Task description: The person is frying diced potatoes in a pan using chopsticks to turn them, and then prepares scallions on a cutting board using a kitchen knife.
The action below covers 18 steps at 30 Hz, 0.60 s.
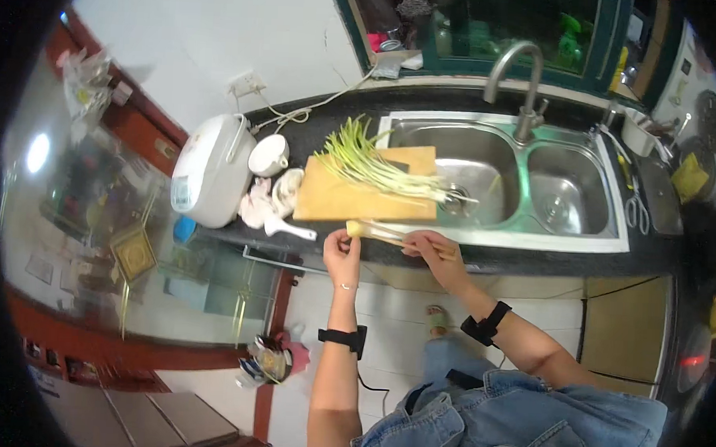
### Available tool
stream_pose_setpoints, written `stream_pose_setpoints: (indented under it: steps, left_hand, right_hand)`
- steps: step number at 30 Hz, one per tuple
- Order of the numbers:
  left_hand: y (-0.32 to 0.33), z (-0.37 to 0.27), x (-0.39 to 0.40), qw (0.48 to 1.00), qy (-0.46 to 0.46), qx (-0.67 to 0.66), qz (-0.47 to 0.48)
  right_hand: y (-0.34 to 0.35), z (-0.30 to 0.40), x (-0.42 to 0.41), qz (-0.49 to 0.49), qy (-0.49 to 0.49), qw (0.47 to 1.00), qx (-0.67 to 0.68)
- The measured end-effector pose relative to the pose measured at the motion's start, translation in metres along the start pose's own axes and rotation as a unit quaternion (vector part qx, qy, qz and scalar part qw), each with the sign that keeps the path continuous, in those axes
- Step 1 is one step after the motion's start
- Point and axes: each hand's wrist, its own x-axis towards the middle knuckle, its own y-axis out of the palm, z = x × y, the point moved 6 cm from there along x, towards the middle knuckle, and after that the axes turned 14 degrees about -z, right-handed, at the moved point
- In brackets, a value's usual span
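My left hand (341, 253) pinches a small pale yellow piece of food (354, 228) in front of the counter edge. My right hand (437, 251) grips a pair of wooden chopsticks (387, 234), whose tips meet that piece. Just beyond my hands lies a wooden cutting board (323, 192), partly over the sink's left edge. A bunch of long green-and-white stalks (372, 167) rests across it, the pale ends reaching over the left sink basin (484, 145). A dark flat object (400, 165), mostly hidden by the stalks, is on the board.
Left of the board stand a white rice cooker (213, 169), a white cup (269, 155), crumpled plastic bags (257, 206) and a white spoon (292, 228). A metal faucet (528, 105) rises behind the sink; scissors (636, 212) lie at its right. A pink bin (295, 355) stands on the floor.
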Motion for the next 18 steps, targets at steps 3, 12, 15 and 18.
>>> stream_pose_setpoints:
  steps: [3,12,15,18]
  left_hand:
    - [0.010,0.034,0.045,0.998,0.007,0.070,-0.002]
    - [0.028,0.040,0.107,0.974,0.130,0.179,0.040]
    - [0.026,0.041,0.113,0.971,0.141,0.183,0.056]
    - [0.010,0.037,0.116,0.986,0.063,0.151,0.040]
  right_hand:
    - [0.027,-0.030,0.044,0.013,0.017,1.000,-0.001]
    - [0.056,-0.030,0.100,0.061,-0.012,0.984,-0.166]
    - [0.039,0.000,0.094,0.025,-0.019,0.979,-0.201]
    - [0.020,0.032,0.099,-0.025,-0.041,0.968,-0.247]
